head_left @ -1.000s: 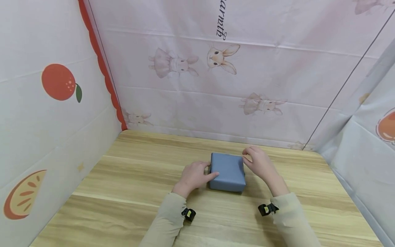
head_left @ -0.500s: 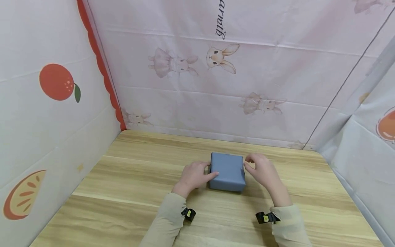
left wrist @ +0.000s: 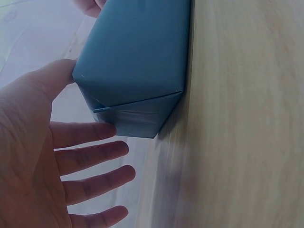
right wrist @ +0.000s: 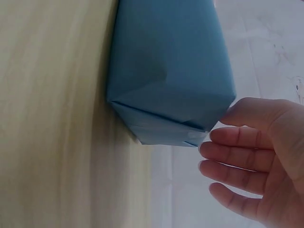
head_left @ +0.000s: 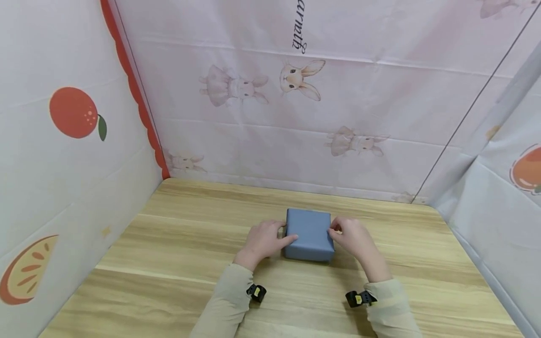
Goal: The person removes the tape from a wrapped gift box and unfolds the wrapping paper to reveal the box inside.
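A blue paper-wrapped box [head_left: 309, 232] lies flat on the wooden table, between the hands. My left hand [head_left: 263, 241] rests its thumb on the box's top edge. In the left wrist view its index finger touches the folded end flap [left wrist: 137, 116], while the other fingers extend straight beside the box. On the other side my right hand [head_left: 351, 237] has its thumb at the top edge and its fingertips by the end. The right wrist view shows a folded flap [right wrist: 159, 128] there, with a small shiny patch [right wrist: 195, 136], perhaps tape, near the index fingertip.
The wooden table [head_left: 190, 253] extends around the box. Behind it hangs a pale rabbit-print cloth [head_left: 262, 145], with fruit-print cloth [head_left: 101, 188] on the left and more cloth on the right. Black wrist cameras [head_left: 256, 292] sit on both sleeves.
My right hand has drawn slightly nearer to me along the box's right end, and its fingers have closed in on that edge. The left hand and the box have stayed put.
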`<act>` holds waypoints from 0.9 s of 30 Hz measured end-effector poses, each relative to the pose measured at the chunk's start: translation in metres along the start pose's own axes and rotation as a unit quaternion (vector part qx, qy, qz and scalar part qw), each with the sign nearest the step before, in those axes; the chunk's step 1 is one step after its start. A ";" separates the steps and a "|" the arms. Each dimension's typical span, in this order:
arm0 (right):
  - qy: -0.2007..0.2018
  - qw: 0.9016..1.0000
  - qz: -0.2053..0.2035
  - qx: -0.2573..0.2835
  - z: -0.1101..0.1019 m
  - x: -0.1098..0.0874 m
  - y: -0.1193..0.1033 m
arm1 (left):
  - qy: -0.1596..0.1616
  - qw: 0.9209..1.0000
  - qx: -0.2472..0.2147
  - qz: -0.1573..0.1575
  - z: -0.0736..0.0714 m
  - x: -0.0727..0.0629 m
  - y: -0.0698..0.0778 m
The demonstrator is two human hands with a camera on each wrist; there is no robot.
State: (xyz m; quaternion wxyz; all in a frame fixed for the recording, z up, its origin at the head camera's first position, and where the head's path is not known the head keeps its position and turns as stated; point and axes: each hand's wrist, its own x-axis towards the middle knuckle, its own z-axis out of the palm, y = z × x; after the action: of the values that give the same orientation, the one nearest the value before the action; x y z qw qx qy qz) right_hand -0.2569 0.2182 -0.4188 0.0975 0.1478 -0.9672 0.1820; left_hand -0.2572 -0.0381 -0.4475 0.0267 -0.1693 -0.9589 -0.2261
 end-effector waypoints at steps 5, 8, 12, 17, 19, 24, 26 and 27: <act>0.018 1.000 -0.004 -0.012 0.001 0.001 -0.003 | 0.003 1.000 -0.002 0.001 -0.002 0.000 0.000; 0.030 0.999 -0.010 -0.022 0.003 0.001 -0.003 | 0.004 1.000 0.000 0.003 -0.003 0.000 0.000; 0.047 0.998 -0.024 -0.033 0.006 -0.001 -0.002 | 0.006 1.000 0.002 0.008 -0.004 -0.001 0.001; 0.084 0.992 -0.067 -0.059 0.006 -0.002 -0.005 | 0.009 1.000 0.002 0.012 -0.003 -0.001 0.000; 0.099 0.988 -0.086 -0.076 0.007 -0.003 -0.006 | 0.007 1.000 0.004 0.009 -0.003 0.000 0.000; 0.115 0.983 -0.109 -0.091 0.012 -0.002 -0.005 | 0.003 1.000 0.004 0.001 -0.003 0.000 0.000; 0.111 0.985 -0.101 -0.080 0.014 -0.002 -0.004 | 0.002 1.000 0.003 0.002 -0.003 0.000 0.001; 0.107 0.987 -0.094 -0.072 0.014 -0.002 -0.004 | 0.002 1.000 0.003 0.003 -0.003 0.000 0.001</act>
State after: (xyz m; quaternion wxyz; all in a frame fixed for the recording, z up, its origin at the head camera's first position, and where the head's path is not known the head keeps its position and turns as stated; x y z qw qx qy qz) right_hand -0.2557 0.2101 -0.4308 0.2271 0.2103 -0.9437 0.1169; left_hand -0.2570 -0.0387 -0.4445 0.0297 -0.1714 -0.9591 -0.2235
